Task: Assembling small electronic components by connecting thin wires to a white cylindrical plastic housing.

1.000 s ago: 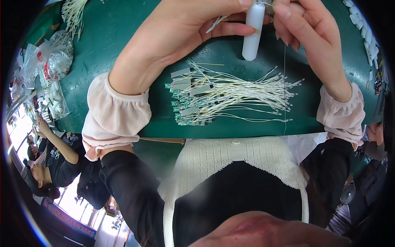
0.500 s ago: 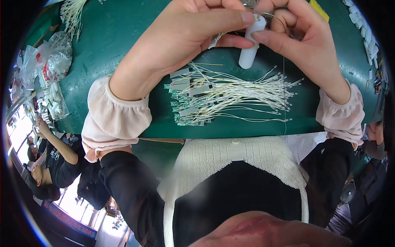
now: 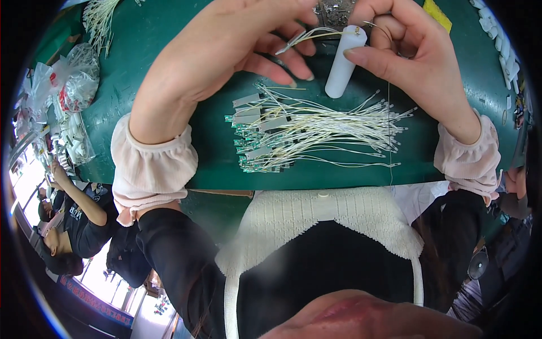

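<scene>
A white tube (image 3: 341, 66) stands at the upper centre of the frame, on the left side of the right hand (image 3: 415, 56). The right hand's grip is clamped on it, the thumb pressing its near right side just below the top end. The tube's long axis runs steeply, from its top end down and slightly left to its rounded lower end.

The left hand (image 3: 243, 48) lies further off, to the tube's left, with a gap between its fingers and the tube. Its lower fingers are spread apart; its thumb meets the upper edge of the frame, so I cannot tell whether that grip is closed on anything. Pale wires (image 3: 316, 33) reach from the tube's top end leftward across those fingers.

Counted: one tube; at least two wires at its top; one thin curved wire (image 3: 381, 29) by the right fingers; one heap of wired boards (image 3: 333, 127) on the green tabletop (image 3: 141, 48), mid-frame, too tangled to number, with about five grey strips (image 3: 275, 122) at its left end; one yellow piece (image 3: 438, 16) at upper right.
</scene>
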